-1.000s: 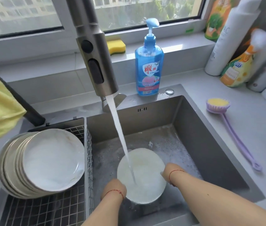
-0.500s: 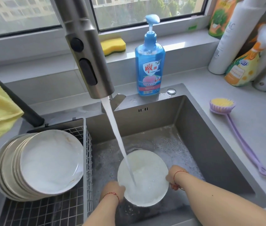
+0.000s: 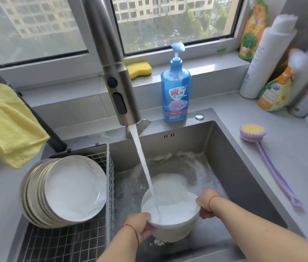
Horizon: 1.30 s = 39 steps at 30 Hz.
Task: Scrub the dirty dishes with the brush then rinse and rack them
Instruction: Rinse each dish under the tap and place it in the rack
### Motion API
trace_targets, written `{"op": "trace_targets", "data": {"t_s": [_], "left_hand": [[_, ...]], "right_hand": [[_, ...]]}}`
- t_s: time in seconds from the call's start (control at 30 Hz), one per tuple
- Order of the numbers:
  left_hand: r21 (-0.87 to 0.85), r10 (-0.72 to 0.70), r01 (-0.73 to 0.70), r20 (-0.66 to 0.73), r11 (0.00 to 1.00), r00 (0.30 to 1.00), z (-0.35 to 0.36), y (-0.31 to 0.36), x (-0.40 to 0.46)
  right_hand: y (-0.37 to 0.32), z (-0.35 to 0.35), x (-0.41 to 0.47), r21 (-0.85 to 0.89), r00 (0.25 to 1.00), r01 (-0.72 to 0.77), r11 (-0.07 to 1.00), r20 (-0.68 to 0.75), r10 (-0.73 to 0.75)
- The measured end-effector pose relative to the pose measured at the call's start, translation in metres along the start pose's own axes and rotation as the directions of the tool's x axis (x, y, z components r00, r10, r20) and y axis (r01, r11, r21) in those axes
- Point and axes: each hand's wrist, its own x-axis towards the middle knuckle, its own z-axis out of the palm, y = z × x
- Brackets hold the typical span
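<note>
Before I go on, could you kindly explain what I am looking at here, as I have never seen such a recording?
There is no machine: a person washes dishes, and one wide-angle camera on their head looks down at their hands. The left hand and right hand grip opposite rims of a white dish, held in the sink under water running from the tap. Foam lies on the sink floor. On the left, washed plates lean in a wire rack, below a yellow cloth. The purple brush lies unused on the counter at right. A blue soap bottle stands behind the sink, a yellow sponge on the sill, and more bottles at far right.
</note>
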Motion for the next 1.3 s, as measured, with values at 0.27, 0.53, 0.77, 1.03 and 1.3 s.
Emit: {"op": "trace_targets", "data": {"t_s": [0.27, 0.53, 0.77, 1.03, 1.3], "left_hand": [[-0.136, -0.152, 0.184, 0.217, 0.974, 0.964, 0.0, -0.007, -0.024], [-0.17, 0.125, -0.086, 0.233, 0.982, 0.965, 0.0, 0.0, -0.034], [-0.189, 0.299, -0.265, 0.179, 0.945, 0.937, -0.009, 0.006, -0.044], [-0.149, 0.36, -0.333, 0.215, 0.931, 0.908, -0.013, 0.006, -0.053], [-0.074, 0.347, -0.34, 0.241, 0.938, 0.906, -0.015, 0.001, -0.057]], "right_hand": [[0.001, -0.024, -0.015, -0.207, 0.984, 0.169, 0.964, -0.023, -0.177], [0.0, -0.015, -0.03, -0.455, 0.811, 0.32, 0.831, -0.323, -0.488], [-0.004, 0.042, -0.068, -0.639, 0.629, 0.666, 0.384, 0.206, -0.749], [-0.041, 0.077, -0.09, -0.372, 0.519, 0.843, 0.389, 0.373, -0.769], [-0.05, 0.045, -0.047, -0.738, 0.737, 0.537, 0.409, 0.175, -0.653]]}}
